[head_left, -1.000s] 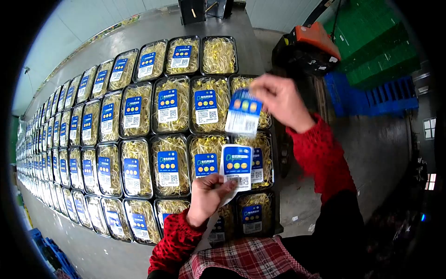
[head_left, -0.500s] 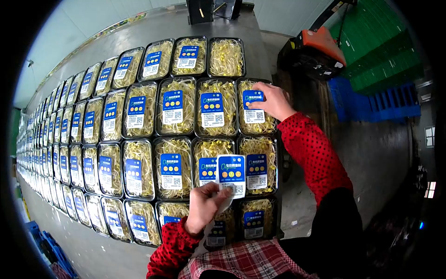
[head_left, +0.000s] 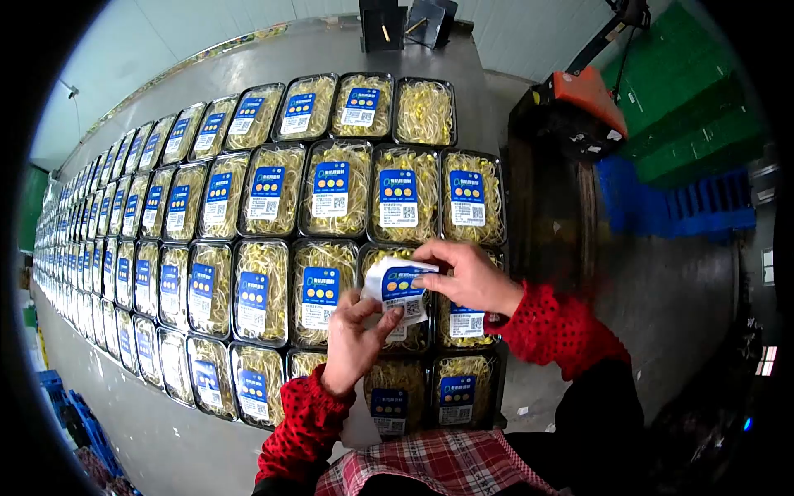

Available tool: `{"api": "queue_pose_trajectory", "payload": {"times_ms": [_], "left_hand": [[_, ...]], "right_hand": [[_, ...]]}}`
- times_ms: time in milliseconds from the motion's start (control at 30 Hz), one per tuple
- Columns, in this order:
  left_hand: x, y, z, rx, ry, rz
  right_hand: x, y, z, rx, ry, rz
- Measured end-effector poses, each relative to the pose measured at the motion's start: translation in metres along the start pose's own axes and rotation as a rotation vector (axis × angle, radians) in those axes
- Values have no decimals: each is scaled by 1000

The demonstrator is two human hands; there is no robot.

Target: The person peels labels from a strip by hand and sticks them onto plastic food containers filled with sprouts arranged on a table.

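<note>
My left hand (head_left: 351, 343) is closed on a strip of labels, and its pale backing paper (head_left: 361, 423) hangs below that hand. The front blue-and-white label (head_left: 400, 285) is bent at its top. Fingers of my right hand (head_left: 471, 279) pinch this label at its upper right. Both hands are over black trays of bean sprouts, partly hiding the ones underneath. A labelled sprout tray (head_left: 473, 229) lies just beyond my right hand. In the far row, the rightmost sprout tray (head_left: 425, 116) bears no label.
Long rows of labelled sprout trays (head_left: 265, 202) stretch left across the metal table (head_left: 248, 78). Black holders (head_left: 384, 26) stand at its far edge. On the right are an orange-and-black machine (head_left: 583, 103), green stacked crates (head_left: 670, 107) and a blue pallet (head_left: 686, 207).
My right hand has left the label on the second-row tray and come down to the strip, where it now pinches a label. My left hand has moved slightly; the view has shifted.
</note>
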State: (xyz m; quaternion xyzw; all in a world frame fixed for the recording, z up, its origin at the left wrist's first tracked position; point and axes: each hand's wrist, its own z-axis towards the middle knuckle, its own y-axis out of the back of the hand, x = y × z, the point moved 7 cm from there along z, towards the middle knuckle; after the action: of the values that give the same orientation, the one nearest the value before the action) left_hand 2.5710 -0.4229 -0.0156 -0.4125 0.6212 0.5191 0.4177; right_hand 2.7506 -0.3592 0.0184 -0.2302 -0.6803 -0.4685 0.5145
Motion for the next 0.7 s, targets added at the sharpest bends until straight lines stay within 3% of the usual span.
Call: {"api": "queue_pose_trajectory", "payload": {"times_ms": [67, 133, 167, 200, 267, 333, 367, 400, 467, 533, 700], "left_hand": [[-37, 16, 5, -140, -393, 454], [-38, 14, 19, 48, -458, 175], [-26, 8, 20, 221, -212, -58], [-28, 6, 18, 212, -218, -63], [-1, -1, 12, 160, 200, -388], [9, -2, 1, 160, 248, -239], [11, -6, -5, 161, 184, -212], [13, -10, -10, 163, 126, -184], [11, -9, -12, 137, 202, -138], [16, -8, -11, 108, 225, -204], [23, -2, -12, 56, 313, -244]], "right_hand": [[9, -4, -2, -3, 20, 66], [11, -13, -3, 29, -23, 187], [18, -13, -3, -2, 109, 73], [32, -8, 0, -49, 175, -45], [26, -5, 7, -54, 261, -170], [23, 26, 39, -178, 270, -41], [14, 64, 67, -282, 43, 148], [9, 108, 104, -323, 157, -60], [-22, 154, 169, -373, 102, 20], [-89, 174, 219, -334, 10, -46], [-139, 174, 254, -404, -27, -286]]}}
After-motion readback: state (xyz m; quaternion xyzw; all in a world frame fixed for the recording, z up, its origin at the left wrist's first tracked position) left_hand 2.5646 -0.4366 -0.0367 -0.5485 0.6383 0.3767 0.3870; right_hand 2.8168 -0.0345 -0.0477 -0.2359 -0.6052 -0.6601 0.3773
